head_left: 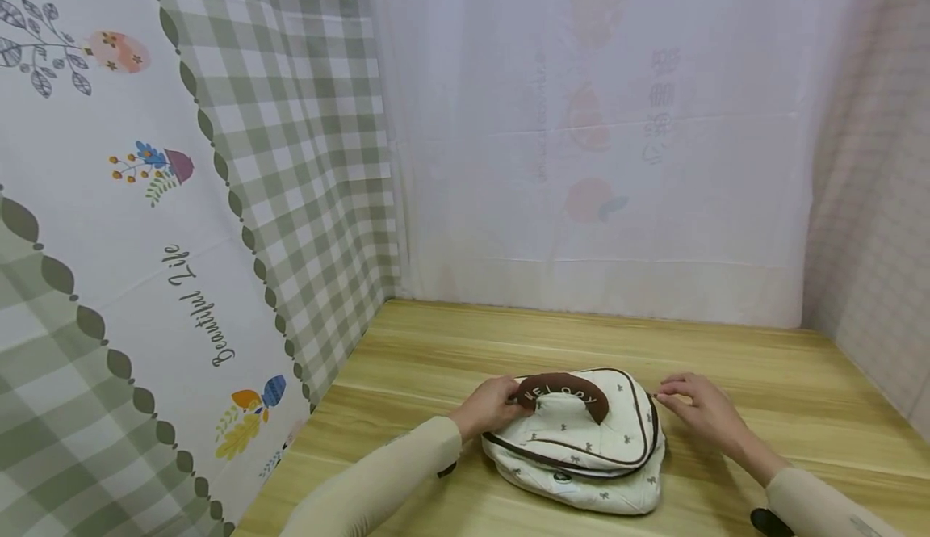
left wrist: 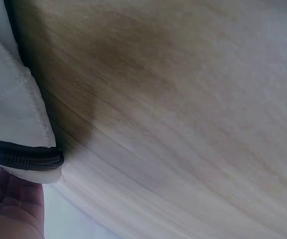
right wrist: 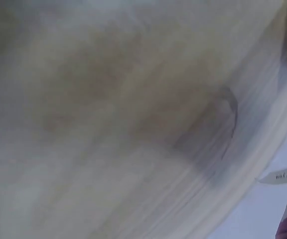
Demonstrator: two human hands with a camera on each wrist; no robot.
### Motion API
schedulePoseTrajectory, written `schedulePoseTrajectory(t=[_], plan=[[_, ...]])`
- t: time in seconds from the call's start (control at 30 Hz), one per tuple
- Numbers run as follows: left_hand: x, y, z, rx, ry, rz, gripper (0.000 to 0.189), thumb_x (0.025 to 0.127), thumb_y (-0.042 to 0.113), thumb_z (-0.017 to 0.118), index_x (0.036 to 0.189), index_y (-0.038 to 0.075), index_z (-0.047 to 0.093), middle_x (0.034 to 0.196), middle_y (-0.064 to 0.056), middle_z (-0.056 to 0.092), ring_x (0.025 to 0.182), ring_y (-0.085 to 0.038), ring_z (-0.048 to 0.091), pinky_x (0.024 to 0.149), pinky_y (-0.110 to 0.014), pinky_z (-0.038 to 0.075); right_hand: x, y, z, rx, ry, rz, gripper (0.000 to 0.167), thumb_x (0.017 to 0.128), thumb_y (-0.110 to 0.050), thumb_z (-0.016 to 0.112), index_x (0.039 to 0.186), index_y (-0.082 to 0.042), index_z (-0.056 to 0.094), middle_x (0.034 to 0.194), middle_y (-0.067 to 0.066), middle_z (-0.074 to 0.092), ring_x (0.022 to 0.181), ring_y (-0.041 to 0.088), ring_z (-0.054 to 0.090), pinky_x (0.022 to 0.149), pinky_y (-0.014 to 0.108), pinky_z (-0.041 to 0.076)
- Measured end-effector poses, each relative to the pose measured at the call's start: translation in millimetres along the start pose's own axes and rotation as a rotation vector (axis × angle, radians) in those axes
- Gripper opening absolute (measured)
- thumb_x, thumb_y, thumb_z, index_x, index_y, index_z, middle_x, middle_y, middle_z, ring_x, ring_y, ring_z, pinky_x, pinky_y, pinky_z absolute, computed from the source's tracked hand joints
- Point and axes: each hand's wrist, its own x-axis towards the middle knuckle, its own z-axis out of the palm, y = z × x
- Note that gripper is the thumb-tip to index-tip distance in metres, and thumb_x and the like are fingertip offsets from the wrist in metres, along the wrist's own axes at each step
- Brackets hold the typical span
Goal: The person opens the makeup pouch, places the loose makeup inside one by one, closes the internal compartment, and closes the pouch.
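Observation:
A cream quilted cosmetic bag (head_left: 617,456) with small dark bow prints, brown piping and a dark zipper lies on the table, its lid side up. A brown carry handle (head_left: 563,388) lettered MELODY arches over its top. My left hand (head_left: 494,406) grips the bag's left back corner beside the handle; in the left wrist view its fingers (left wrist: 16,196) are curled under the zipper (left wrist: 26,155). At the right side, my right hand (head_left: 701,412) pinches a pale ribbon pull (right wrist: 285,174) printed "just for you", close to the zipper edge.
The wood-grain table (head_left: 450,335) stretches behind and to both sides of the bag. A green checked cloth (head_left: 291,117) hangs at the left, a whitish printed curtain (head_left: 472,157) at the back, and another pale cloth (head_left: 872,238) at the right.

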Motion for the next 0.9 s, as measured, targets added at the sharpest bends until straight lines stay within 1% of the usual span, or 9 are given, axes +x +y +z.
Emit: schedulePoseTrajectory(t=[0.07,0.2,0.33,0.4,0.53,0.63,0.7,0.77,0.9], plan=[[-0.3,0.4,0.8,0.002,0.0,-0.008,0.01,0.087,0.024,0.078,0.087,0.015,0.073,0.083,0.009,0.063,0.078,-0.003,0.057,0.074,-0.021,0.047,-3.4,-1.9,-0.3,0.0,0.027,-0.007,0.004,0.082,-0.008,0.079,0.085,-0.008,0.075,0.098,0.008,0.068,0.089,0.025,0.062,0.064,0.032,0.053],[-1.3,2.4,1.9,0.025,0.0,-0.022,0.011,0.088,0.025,0.076,0.09,0.015,0.074,0.084,0.008,0.064,0.078,-0.004,0.058,0.074,-0.022,0.048,-10.5,-6.4,-0.8,-0.026,0.09,-0.031,0.012,0.077,-0.004,0.081,0.083,-0.014,0.076,0.095,0.007,0.069,0.087,0.02,0.062,0.066,0.032,0.051],[-1.5,4.8,2.1,0.054,0.007,-0.031,0.012,0.088,0.028,0.076,0.091,0.017,0.074,0.084,0.009,0.064,0.079,-0.005,0.058,0.075,-0.023,0.048,-19.4,-13.4,-2.4,-0.059,0.133,-0.028,0.015,0.076,-0.006,0.082,0.081,-0.018,0.076,0.093,0.004,0.069,0.088,0.019,0.06,0.069,0.036,0.045],[-1.3,5.9,1.9,0.062,0.012,-0.036,0.011,0.088,0.028,0.076,0.091,0.017,0.074,0.083,0.009,0.065,0.08,-0.006,0.059,0.076,-0.024,0.048,-24.0,-17.2,-3.3,-0.073,0.148,-0.025,0.015,0.075,-0.007,0.083,0.081,-0.019,0.076,0.092,0.001,0.068,0.088,0.017,0.06,0.07,0.035,0.042],[-1.1,7.7,1.7,0.07,0.016,-0.048,0.01,0.088,0.028,0.076,0.091,0.018,0.075,0.083,0.01,0.068,0.085,-0.009,0.063,0.082,-0.025,0.05,-32.7,-24.7,-4.1,-0.096,0.178,-0.035,0.017,0.072,-0.007,0.084,0.08,-0.019,0.076,0.09,-0.002,0.067,0.087,0.014,0.059,0.069,0.033,0.042],[-1.4,9.0,1.2,0.068,0.019,-0.05,0.009,0.087,0.027,0.077,0.09,0.018,0.075,0.084,0.009,0.07,0.087,-0.01,0.065,0.085,-0.026,0.05,-39.6,-31.9,-3.1,-0.1,0.195,-0.026,0.018,0.07,-0.006,0.084,0.08,-0.018,0.076,0.089,-0.001,0.067,0.085,0.015,0.059,0.07,0.038,0.039],[-1.8,9.8,1.1,0.065,0.022,-0.053,0.009,0.087,0.026,0.077,0.089,0.018,0.075,0.084,0.009,0.071,0.088,-0.011,0.066,0.086,-0.026,0.05,-44.5,-36.9,-1.8,-0.097,0.199,-0.009,0.017,0.07,-0.006,0.084,0.08,-0.018,0.076,0.09,0.001,0.067,0.085,0.018,0.058,0.071,0.042,0.034],[-1.7,9.7,1.7,0.066,0.028,-0.051,0.009,0.087,0.026,0.077,0.088,0.017,0.074,0.084,0.008,0.071,0.088,-0.012,0.066,0.085,-0.026,0.05,-48.6,-40.2,-0.7,-0.094,0.21,-0.007,0.017,0.069,-0.005,0.083,0.079,-0.017,0.076,0.09,0.002,0.066,0.086,0.019,0.058,0.071,0.043,0.032],[-1.1,8.6,3.8,0.073,0.043,-0.059,0.011,0.086,0.028,0.077,0.085,0.018,0.073,0.082,0.008,0.071,0.085,-0.012,0.066,0.081,-0.026,0.051,-54.3,-44.2,0.1,-0.112,0.24,-0.034,0.02,0.065,-0.004,0.084,0.078,-0.016,0.075,0.088,-0.001,0.065,0.084,0.017,0.058,0.068,0.043,0.033]])
